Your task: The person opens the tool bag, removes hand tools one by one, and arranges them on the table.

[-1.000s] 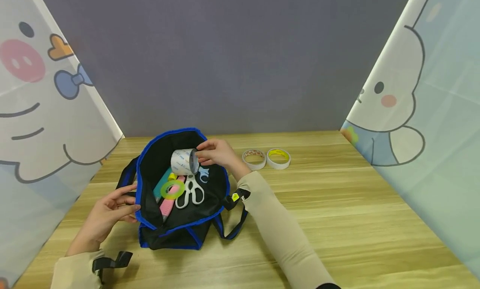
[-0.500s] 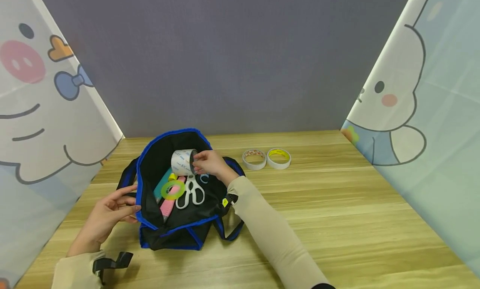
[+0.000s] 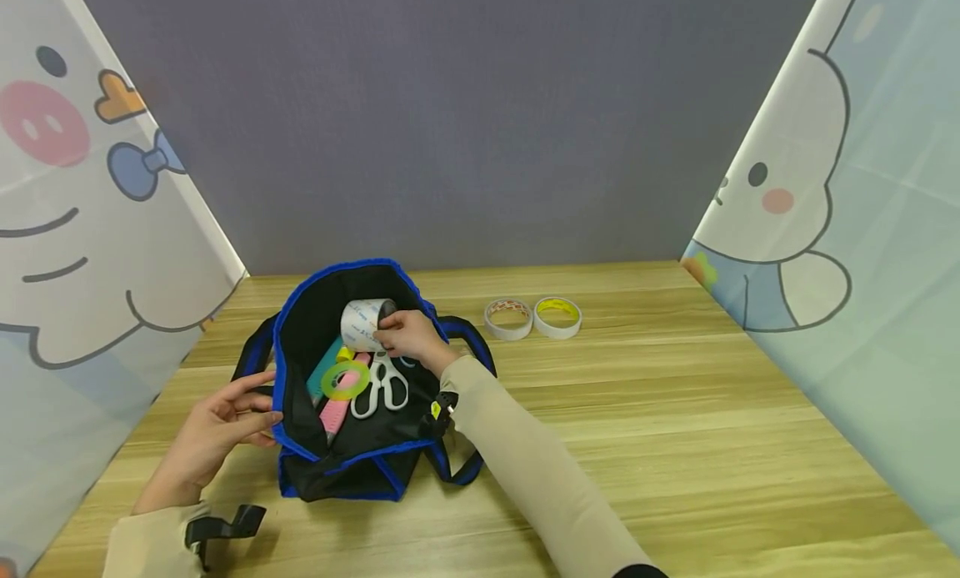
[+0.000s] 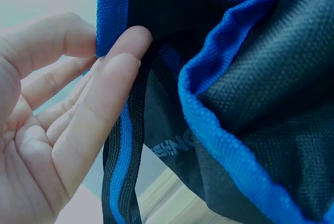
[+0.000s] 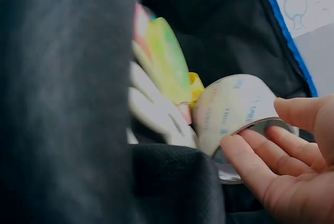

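A black bag point(image 3: 300, 353) with blue trim lies with its mouth spread wide. My left hand point(image 3: 217, 424) pinches its left rim between thumb and fingers; the left wrist view shows the blue edging point(image 4: 112, 20) there. Inside the bag, my right hand point(image 3: 416, 338) holds the near end of a wide roll of tape point(image 3: 360, 325). In the right wrist view the thumb lies over the roll's outer side and the fingers reach its open end. White scissors point(image 3: 384, 386), a yellow-green tape ring point(image 3: 345, 380) and a pink utility knife point(image 3: 333, 415) lie below the roll.
Two narrow white tape rolls stand on the wooden table point(image 3: 675, 411) behind the bag, one with a brown-lettered core point(image 3: 508, 332), one with a yellow core point(image 3: 557, 331). A strap point(image 3: 476, 340) loops out on the right. A grey panel point(image 3: 480, 128) rises behind.
My right hand has moved left and down into the bag, its fingers now at the wide tape roll's open end. It covers the small light-blue item seen earlier. The left hand keeps its place.
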The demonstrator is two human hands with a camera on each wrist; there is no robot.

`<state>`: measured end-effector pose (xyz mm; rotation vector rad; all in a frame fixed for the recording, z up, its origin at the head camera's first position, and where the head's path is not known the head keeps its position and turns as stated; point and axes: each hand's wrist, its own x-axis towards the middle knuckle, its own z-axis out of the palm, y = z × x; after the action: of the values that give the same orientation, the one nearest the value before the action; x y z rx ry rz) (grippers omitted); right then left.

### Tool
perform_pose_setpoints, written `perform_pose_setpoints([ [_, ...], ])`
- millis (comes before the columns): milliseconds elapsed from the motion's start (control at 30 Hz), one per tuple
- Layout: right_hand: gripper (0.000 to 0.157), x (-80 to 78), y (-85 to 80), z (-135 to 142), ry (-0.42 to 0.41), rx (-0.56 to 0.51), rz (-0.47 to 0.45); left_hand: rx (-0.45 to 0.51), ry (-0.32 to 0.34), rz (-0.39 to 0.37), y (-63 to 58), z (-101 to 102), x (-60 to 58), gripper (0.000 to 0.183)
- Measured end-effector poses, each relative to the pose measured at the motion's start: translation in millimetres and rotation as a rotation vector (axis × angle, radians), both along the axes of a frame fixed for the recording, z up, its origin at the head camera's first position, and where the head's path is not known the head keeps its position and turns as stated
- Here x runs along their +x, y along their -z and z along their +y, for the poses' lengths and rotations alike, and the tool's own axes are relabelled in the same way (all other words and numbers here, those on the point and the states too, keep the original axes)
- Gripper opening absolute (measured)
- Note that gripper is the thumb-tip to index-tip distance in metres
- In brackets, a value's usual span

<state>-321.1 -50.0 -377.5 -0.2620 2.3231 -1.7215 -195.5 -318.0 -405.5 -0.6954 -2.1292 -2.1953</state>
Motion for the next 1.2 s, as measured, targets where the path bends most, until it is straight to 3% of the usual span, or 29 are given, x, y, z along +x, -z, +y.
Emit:
perform_pose_setpoints([
  [300, 0.019, 0.0, 6.3, -2.8, -0.021, 0.078, 0.081, -0.023, -0.012, -0.002, 0.6, -0.1, 0.3, 0.061],
  [500, 0.012, -2.4, 9.9, -4.1, 0.006, 0.099, 0.122, -0.023, -0.013, 0.002, 0.5, 0.3, 0.0, 0.062],
  [733, 0.011, -2.5, 4.0, -0.9, 0.035, 0.132, 0.201, -0.029, -0.015, 0.0, 0.3, 0.6, -0.3, 0.061],
  [1033, 0.016, -1.2, -15.3, 6.9, 0.035, 0.066, 0.175, -0.012, 0.0, 0.013, 0.5, -0.5, -1.1, 0.062],
  [1200, 0.019, -1.0, -26.5, 14.1, 0.014, 0.002, 0.114, -0.005, 0.003, 0.018, 0.2, -1.7, -1.0, 0.062],
])
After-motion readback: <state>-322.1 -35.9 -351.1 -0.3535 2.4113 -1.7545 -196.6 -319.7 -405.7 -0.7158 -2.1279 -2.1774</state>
